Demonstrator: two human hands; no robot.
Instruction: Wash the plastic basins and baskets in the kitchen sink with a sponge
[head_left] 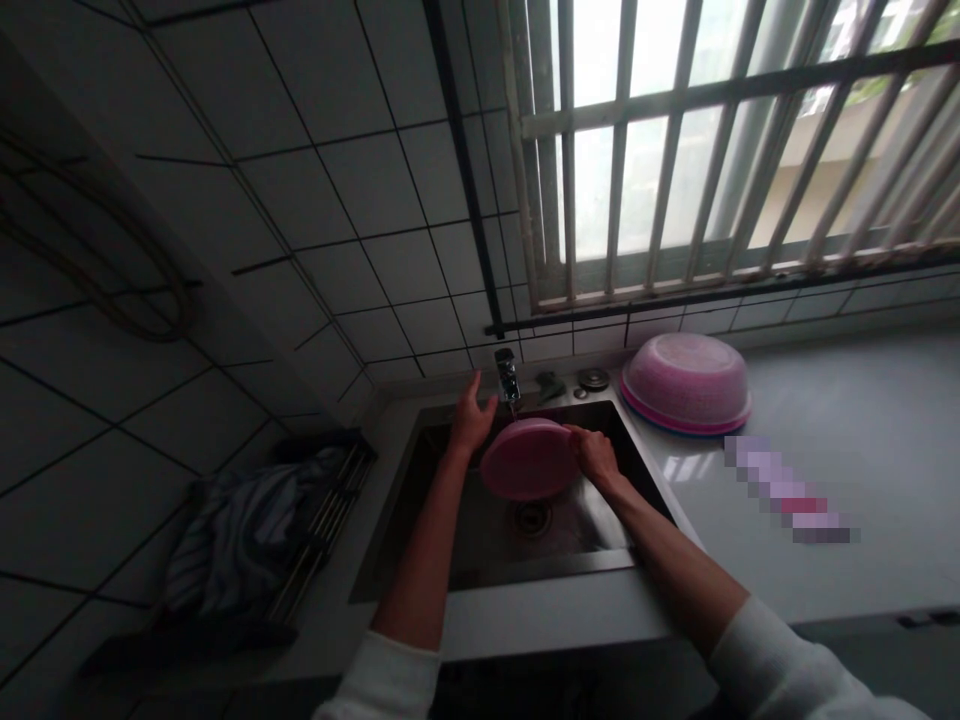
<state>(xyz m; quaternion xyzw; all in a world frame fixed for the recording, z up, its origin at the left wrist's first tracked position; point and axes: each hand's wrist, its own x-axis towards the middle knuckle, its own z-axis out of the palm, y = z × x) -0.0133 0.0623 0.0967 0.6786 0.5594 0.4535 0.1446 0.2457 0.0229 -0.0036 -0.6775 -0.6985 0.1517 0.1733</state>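
A pink bowl (527,460) is held over the steel sink (450,560), just below the tap (508,378). My right hand (594,455) grips the bowl's right rim with closed fingers. My left hand (471,418) is at the bowl's left rim, thumb and fingers raised and apart, reaching up beside the tap. The sink drain (532,516) shows under the bowl.
An upturned pink basin (686,382) lies on the white counter (862,430) right of the sink. A dish rack with a striped cloth (240,535) stands to the left. Small metal parts (592,378) sit behind the sink below a barred window (712,140).
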